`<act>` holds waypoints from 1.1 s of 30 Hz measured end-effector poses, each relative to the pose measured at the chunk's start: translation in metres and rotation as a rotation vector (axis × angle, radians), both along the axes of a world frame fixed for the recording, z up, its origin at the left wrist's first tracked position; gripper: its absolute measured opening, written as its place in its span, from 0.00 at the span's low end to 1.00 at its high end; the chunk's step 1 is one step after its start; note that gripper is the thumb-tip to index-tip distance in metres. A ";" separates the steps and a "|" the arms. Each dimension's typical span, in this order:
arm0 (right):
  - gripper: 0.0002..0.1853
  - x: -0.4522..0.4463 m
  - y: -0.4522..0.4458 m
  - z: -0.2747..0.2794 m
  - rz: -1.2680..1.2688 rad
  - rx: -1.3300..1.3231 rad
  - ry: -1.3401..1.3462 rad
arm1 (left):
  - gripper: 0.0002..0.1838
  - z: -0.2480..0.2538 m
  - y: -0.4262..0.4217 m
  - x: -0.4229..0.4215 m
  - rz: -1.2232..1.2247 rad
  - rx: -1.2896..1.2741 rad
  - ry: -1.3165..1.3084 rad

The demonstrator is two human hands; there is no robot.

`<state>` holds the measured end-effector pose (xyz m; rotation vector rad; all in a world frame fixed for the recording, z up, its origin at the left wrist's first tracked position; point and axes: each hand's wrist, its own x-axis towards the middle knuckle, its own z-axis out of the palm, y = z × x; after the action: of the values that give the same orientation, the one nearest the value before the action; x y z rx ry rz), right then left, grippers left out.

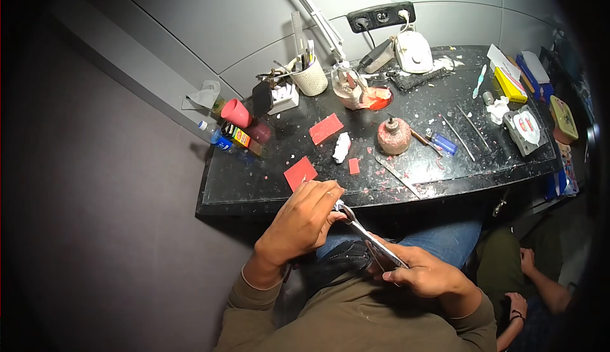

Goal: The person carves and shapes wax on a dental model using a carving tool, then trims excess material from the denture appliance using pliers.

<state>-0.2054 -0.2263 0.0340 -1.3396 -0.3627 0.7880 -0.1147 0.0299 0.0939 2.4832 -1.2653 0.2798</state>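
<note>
The right hand [429, 272] grasped the metal pliers [371, 237] by their handles, the tool slanting from its palm toward the left hand [304, 217]. The left fingers pinched a small, mostly hidden pale piece [340, 206] right at the pliers' head.

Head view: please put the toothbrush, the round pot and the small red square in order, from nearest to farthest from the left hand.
1. Small red square: just beyond the left hand, to its right.
2. Round pot: farther right and back.
3. Toothbrush: farthest right and back.
</note>
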 end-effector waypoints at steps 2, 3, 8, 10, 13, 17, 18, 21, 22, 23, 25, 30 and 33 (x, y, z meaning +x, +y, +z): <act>0.43 0.001 0.001 0.000 0.001 0.011 0.024 | 0.21 0.003 -0.001 -0.001 0.001 0.011 0.002; 0.43 0.001 0.001 0.001 -0.002 0.023 0.062 | 0.21 0.003 -0.002 -0.001 0.003 0.022 0.005; 0.38 0.003 0.009 -0.007 -0.074 0.155 0.220 | 0.17 0.002 -0.003 0.002 0.021 0.057 -0.030; 0.29 0.004 0.010 -0.008 -0.063 0.185 0.278 | 0.16 0.002 -0.004 0.002 0.021 0.070 -0.037; 0.21 0.003 0.012 -0.012 -0.059 0.102 0.205 | 0.16 0.004 -0.006 0.005 0.020 0.091 -0.057; 0.17 0.002 0.014 -0.018 -0.076 0.141 0.170 | 0.16 0.008 -0.009 0.007 0.031 0.144 -0.020; 0.16 0.002 0.014 -0.022 -0.087 0.139 0.113 | 0.16 0.008 -0.009 0.008 0.033 0.149 -0.029; 0.14 0.000 0.014 -0.028 -0.090 0.152 0.087 | 0.16 0.012 -0.012 0.007 0.022 0.163 -0.037; 0.12 0.000 0.014 -0.028 -0.082 0.159 0.119 | 0.16 0.013 -0.013 0.007 0.020 0.167 -0.042; 0.12 0.000 0.014 -0.027 -0.084 0.164 0.117 | 0.16 0.014 -0.013 0.006 0.027 0.175 -0.031; 0.10 -0.001 0.013 -0.024 -0.082 0.126 0.140 | 0.16 0.015 -0.014 0.006 0.031 0.186 -0.025; 0.08 0.000 0.012 -0.014 -0.117 0.065 0.122 | 0.17 0.015 -0.012 0.010 0.016 0.197 -0.033; 0.09 0.003 0.007 -0.010 -0.098 0.022 0.093 | 0.19 0.016 -0.013 0.011 -0.008 0.195 -0.037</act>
<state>-0.2022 -0.2194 0.0241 -1.2854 -0.2294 0.7594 -0.1035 0.0166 0.1095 2.6461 -1.3763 0.2096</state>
